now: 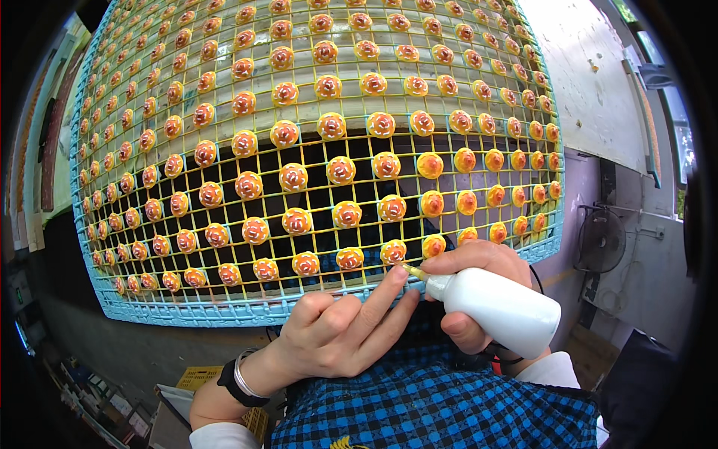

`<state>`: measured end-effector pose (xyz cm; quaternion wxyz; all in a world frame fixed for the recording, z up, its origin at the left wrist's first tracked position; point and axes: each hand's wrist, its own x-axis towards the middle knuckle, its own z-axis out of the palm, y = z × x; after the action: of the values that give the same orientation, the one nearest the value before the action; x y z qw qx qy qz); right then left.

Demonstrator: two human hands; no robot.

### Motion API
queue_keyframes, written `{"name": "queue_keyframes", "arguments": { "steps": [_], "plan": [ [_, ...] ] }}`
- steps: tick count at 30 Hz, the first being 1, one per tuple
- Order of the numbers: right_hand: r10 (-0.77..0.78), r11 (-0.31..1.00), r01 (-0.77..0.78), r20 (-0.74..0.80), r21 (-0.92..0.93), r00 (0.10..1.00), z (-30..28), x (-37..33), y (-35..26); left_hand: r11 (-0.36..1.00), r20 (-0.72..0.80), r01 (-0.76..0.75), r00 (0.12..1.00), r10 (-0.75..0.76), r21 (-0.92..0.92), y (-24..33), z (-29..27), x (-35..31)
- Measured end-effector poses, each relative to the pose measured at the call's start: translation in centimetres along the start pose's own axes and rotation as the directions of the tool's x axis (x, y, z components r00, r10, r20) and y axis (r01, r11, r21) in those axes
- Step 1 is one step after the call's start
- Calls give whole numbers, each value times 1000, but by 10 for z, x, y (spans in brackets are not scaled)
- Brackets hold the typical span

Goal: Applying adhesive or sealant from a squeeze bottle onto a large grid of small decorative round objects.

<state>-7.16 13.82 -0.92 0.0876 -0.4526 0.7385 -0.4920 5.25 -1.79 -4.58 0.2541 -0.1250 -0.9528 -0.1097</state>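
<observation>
A white squeeze bottle [502, 308] lies tilted in my right hand [490, 260], whose fingers wrap round it. Its narrow yellowish nozzle points left, close by a small bun-shaped piece [393, 252] with white flecks in the nearest row. My left hand [333, 333] has nothing in it; the forefinger reaches out to the nozzle tip while other fingers are partly bent. Rows of these yellow-and-orange pieces sit on a wire mesh rack [187, 313] with a pale blue rim. Those toward the left and far side bear white flecks; a near-right group, including one piece [432, 203], is plain.
To the right, a fan [602, 239] stands by the wall beneath a white board [591, 82]. A yellow crate [200, 376] is low on the left. My blue-and-black checked apron [441, 408] lies close below the rack's near edge.
</observation>
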Motion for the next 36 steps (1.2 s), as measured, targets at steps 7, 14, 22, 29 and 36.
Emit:
{"name": "queue_keyframes", "arguments": {
  "steps": [7,14,22,29,36],
  "plan": [
    [41,998,-41,19,37,999,-3,0,0,1000,20,-2,1000,2,3,-1,-2,1],
    [315,939,-309,-16,151,949,-4,-8,-8,1000,23,-8,1000,8,-1,-1,-2,2],
    [236,965,-233,-13,122,972,-3,-6,-5,1000,21,-10,1000,10,7,-1,-2,2],
    [225,966,-222,-2,133,974,-4,-5,-5,1000,54,-8,999,8,6,0,-4,2],
    [413,879,-371,-90,299,906,-9,-11,-10,999,34,-37,999,37,18,-2,-2,3]
  ]
}}
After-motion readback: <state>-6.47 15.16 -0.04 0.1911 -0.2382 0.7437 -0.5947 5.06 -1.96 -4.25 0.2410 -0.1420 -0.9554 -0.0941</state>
